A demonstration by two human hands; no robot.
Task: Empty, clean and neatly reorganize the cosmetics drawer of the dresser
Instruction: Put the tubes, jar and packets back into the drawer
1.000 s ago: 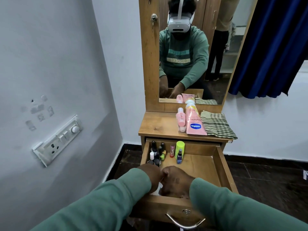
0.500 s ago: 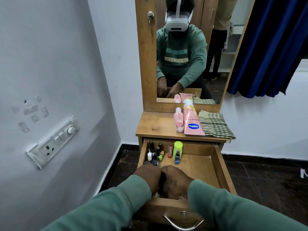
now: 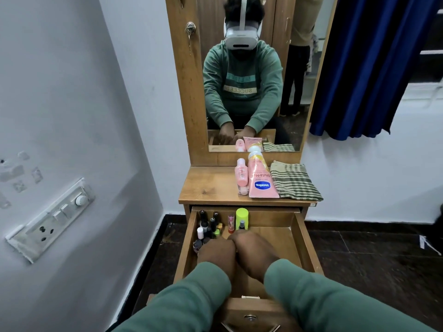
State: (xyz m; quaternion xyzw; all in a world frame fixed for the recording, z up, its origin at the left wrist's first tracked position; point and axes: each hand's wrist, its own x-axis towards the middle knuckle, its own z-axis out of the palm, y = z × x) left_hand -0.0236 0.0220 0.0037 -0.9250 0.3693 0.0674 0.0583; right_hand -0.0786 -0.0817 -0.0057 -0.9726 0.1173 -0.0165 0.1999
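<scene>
dresser (image 3: 211,185), wood, against the white wall; mirror (image 3: 254,75) upright at its back edge.

dresser top, right half: small pink bottle (image 3: 241,174) lying flat, just beside a pink vaseline tube (image 3: 261,180) lying cap toward the mirror; green checked cloth (image 3: 294,182), folded, at the right edge, touching the tube's side.

drawer (image 3: 304,238), pulled open below the top; right half of its floor bare.

drawer, back left corner: cluster of small nail polish bottles (image 3: 207,227), upright, packed close, mostly dark caps, one white. beside them along the back wall: slim pink-red stick (image 3: 231,222), upright; lime green cylinder (image 3: 241,218), upright; small dark-capped bottle (image 3: 242,225) just in front of the cylinder.

left hand (image 3: 217,255), green sleeve, reaching into the drawer's left middle, knuckles up, fingers curled downward next to the polish cluster; cannot tell what, if anything, it has hold of.

right hand (image 3: 255,251), green sleeve, pressed side by side against the left hand, fingers curled down and hidden; hold cannot be told.

drawer front: metal handle (image 3: 250,325) at the bottom edge, partly seen.
</scene>
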